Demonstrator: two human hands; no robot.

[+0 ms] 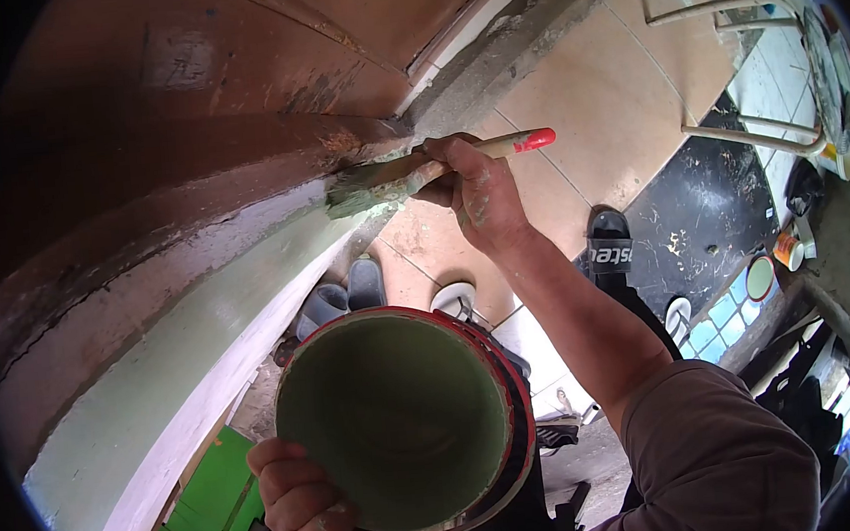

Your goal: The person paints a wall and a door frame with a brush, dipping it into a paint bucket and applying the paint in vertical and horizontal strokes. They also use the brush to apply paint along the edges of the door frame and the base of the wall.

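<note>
My right hand (476,194) grips a paintbrush (408,174) with a wooden handle and a red tip. Its bristles, loaded with pale green paint, press against the wall (153,357) where the green painted band meets a rough brown ledge. My left hand (298,495) holds a round paint bucket (403,432) from below, at the bottom centre. The bucket has a red rim and its inside is coated in the same green paint. It is tilted toward me.
A brown wooden door (257,39) fills the upper left. Below lie beige floor tiles (592,103), several sandals and shoes (608,246), a white metal chair frame (749,130) at upper right, small paint cans (788,249) and green boards (213,492).
</note>
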